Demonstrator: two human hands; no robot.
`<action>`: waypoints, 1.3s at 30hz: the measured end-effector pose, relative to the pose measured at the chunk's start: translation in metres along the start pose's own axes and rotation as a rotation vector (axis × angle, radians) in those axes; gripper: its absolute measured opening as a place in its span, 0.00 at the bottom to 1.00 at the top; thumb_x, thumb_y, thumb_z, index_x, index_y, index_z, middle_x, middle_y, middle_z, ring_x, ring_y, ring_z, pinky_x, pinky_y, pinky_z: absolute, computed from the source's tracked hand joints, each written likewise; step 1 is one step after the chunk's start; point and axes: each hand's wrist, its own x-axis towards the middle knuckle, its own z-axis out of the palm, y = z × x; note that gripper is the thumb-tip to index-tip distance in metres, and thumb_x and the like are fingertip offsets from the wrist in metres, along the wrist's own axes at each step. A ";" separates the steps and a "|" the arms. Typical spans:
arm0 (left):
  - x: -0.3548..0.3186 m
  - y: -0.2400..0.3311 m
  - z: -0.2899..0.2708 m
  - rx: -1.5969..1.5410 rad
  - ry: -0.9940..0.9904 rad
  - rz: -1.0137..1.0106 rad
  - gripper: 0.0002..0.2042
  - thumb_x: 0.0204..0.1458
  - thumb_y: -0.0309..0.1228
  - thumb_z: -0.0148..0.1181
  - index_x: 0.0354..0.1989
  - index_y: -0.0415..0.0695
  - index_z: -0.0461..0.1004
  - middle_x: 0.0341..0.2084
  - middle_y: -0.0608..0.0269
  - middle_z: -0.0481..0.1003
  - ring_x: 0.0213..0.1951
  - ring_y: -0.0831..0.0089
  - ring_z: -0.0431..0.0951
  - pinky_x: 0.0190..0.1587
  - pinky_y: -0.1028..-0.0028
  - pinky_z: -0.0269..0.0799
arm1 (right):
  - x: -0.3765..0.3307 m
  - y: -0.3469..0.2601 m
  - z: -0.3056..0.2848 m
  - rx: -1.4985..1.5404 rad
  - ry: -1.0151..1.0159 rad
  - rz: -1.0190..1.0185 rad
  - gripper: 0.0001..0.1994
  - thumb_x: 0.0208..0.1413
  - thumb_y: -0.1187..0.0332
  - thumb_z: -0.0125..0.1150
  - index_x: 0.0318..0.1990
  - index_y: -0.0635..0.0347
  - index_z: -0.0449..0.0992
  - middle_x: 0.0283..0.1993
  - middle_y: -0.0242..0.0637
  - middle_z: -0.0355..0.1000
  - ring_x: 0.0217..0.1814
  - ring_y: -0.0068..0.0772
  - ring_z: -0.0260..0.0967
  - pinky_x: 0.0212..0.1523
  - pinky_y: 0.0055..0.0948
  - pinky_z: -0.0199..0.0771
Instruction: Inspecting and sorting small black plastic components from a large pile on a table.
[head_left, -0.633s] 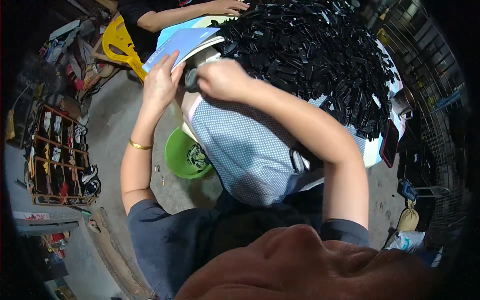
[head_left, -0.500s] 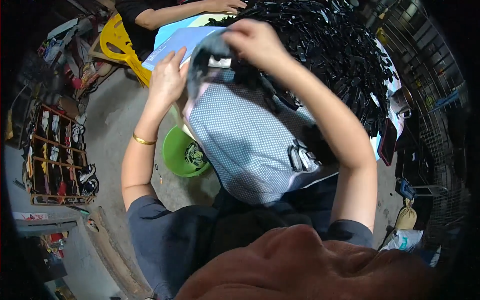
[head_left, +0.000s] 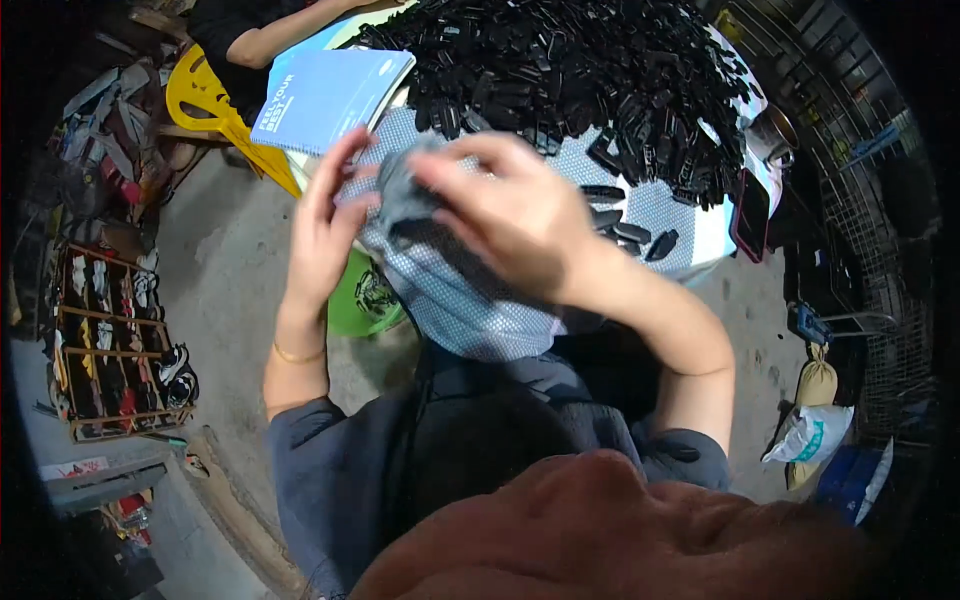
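A bunched grey cloth [head_left: 405, 195] hangs above the near left part of the table, gripped in the fingers of my right hand [head_left: 520, 215], which is slightly blurred. My left hand [head_left: 328, 225] is just left of it, fingers curved and apart; whether a fingertip touches the cloth I cannot tell. Below both hands, a grey-white dotted cover [head_left: 480, 325] drapes over the table's near edge. Beyond them spreads a large heap of small black plastic pieces [head_left: 570, 75]. A few loose black pieces [head_left: 630, 232] lie on the cover, right of my right hand.
A blue spiral notebook [head_left: 335, 95] lies at the table's left, near another person's arm [head_left: 295, 32] and a yellow chair [head_left: 195, 95]. A green basin [head_left: 350, 312] stands below left. At the right edge are a phone [head_left: 751, 215] and a metal cup [head_left: 772, 135].
The grey cloth has come down and nearer in my right hand, bunched smaller. My left hand has come down off the notebook's edge. The view has shifted, showing more of the notebook and cover.
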 end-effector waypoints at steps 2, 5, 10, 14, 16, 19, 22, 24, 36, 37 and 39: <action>-0.032 0.015 -0.004 -0.526 -0.064 -0.246 0.19 0.52 0.28 0.55 0.51 0.33 0.66 0.48 0.53 0.69 0.53 0.67 0.66 0.56 0.71 0.60 | -0.012 -0.007 0.032 0.076 -0.061 -0.067 0.21 0.46 0.76 0.60 0.51 0.60 0.69 0.42 0.43 0.70 0.41 0.37 0.70 0.38 0.24 0.73; -0.067 0.002 -0.010 -0.514 -0.024 -0.418 0.17 0.53 0.24 0.53 0.51 0.32 0.66 0.48 0.55 0.70 0.50 0.72 0.68 0.54 0.74 0.62 | -0.022 -0.021 0.055 0.376 0.027 0.058 0.18 0.45 0.77 0.60 0.47 0.63 0.70 0.41 0.43 0.70 0.39 0.34 0.70 0.35 0.23 0.72; -0.106 -0.007 -0.012 -0.658 0.271 -0.441 0.14 0.55 0.25 0.50 0.49 0.32 0.68 0.48 0.54 0.71 0.49 0.72 0.69 0.53 0.73 0.63 | -0.043 -0.042 0.081 0.557 0.053 0.552 0.14 0.44 0.78 0.63 0.40 0.66 0.71 0.29 0.33 0.69 0.31 0.16 0.66 0.28 0.15 0.68; -0.123 -0.010 -0.012 -0.522 0.235 -0.375 0.14 0.55 0.24 0.48 0.49 0.33 0.68 0.48 0.56 0.70 0.50 0.71 0.68 0.55 0.72 0.60 | -0.063 -0.046 0.112 0.738 0.042 0.644 0.11 0.43 0.77 0.65 0.36 0.67 0.73 0.27 0.31 0.70 0.25 0.14 0.64 0.27 0.14 0.67; -0.129 -0.009 -0.016 -0.388 0.223 -0.423 0.14 0.52 0.23 0.51 0.47 0.34 0.69 0.45 0.55 0.71 0.49 0.67 0.69 0.55 0.71 0.60 | -0.065 -0.052 0.117 0.490 0.084 0.450 0.07 0.43 0.76 0.63 0.32 0.67 0.74 0.24 0.35 0.70 0.23 0.20 0.67 0.25 0.19 0.69; -0.126 0.021 -0.017 0.621 0.345 0.138 0.15 0.45 0.22 0.55 0.44 0.35 0.70 0.41 0.54 0.72 0.45 0.62 0.70 0.53 0.69 0.61 | -0.064 -0.046 0.127 0.272 0.049 0.330 0.08 0.43 0.74 0.61 0.33 0.66 0.75 0.26 0.40 0.70 0.25 0.31 0.70 0.25 0.25 0.70; -0.147 0.013 -0.019 0.570 0.261 0.255 0.12 0.43 0.19 0.55 0.39 0.36 0.69 0.35 0.53 0.71 0.37 0.61 0.71 0.43 0.69 0.68 | -0.061 -0.054 0.143 0.344 0.032 0.327 0.06 0.46 0.72 0.58 0.32 0.63 0.74 0.28 0.41 0.71 0.28 0.41 0.70 0.29 0.32 0.70; -0.160 -0.007 -0.017 0.519 0.171 0.187 0.08 0.46 0.17 0.52 0.36 0.36 0.68 0.33 0.52 0.71 0.32 0.62 0.73 0.31 0.69 0.71 | -0.059 -0.061 0.153 0.427 -0.029 0.389 0.05 0.47 0.70 0.57 0.31 0.60 0.74 0.28 0.41 0.70 0.30 0.44 0.69 0.32 0.36 0.69; -0.148 -0.071 -0.059 -0.912 0.217 -0.834 0.10 0.56 0.24 0.43 0.40 0.37 0.71 0.34 0.59 0.75 0.34 0.70 0.77 0.40 0.71 0.75 | -0.072 -0.065 0.189 0.162 -0.116 -0.027 0.06 0.41 0.70 0.56 0.27 0.60 0.67 0.29 0.39 0.64 0.33 0.38 0.64 0.31 0.33 0.67; -0.148 -0.072 -0.055 -0.912 0.215 -0.834 0.10 0.56 0.24 0.43 0.40 0.37 0.71 0.34 0.59 0.75 0.34 0.70 0.77 0.40 0.71 0.75 | -0.072 -0.064 0.189 0.150 -0.120 -0.024 0.06 0.41 0.70 0.55 0.27 0.60 0.67 0.29 0.39 0.64 0.33 0.39 0.64 0.31 0.33 0.67; -0.157 -0.082 -0.042 -1.179 0.333 -0.783 0.10 0.56 0.26 0.44 0.41 0.37 0.71 0.36 0.58 0.75 0.36 0.70 0.76 0.40 0.70 0.74 | -0.065 -0.065 0.189 0.188 -0.112 -0.019 0.07 0.41 0.70 0.55 0.28 0.60 0.67 0.29 0.39 0.64 0.34 0.39 0.64 0.31 0.33 0.67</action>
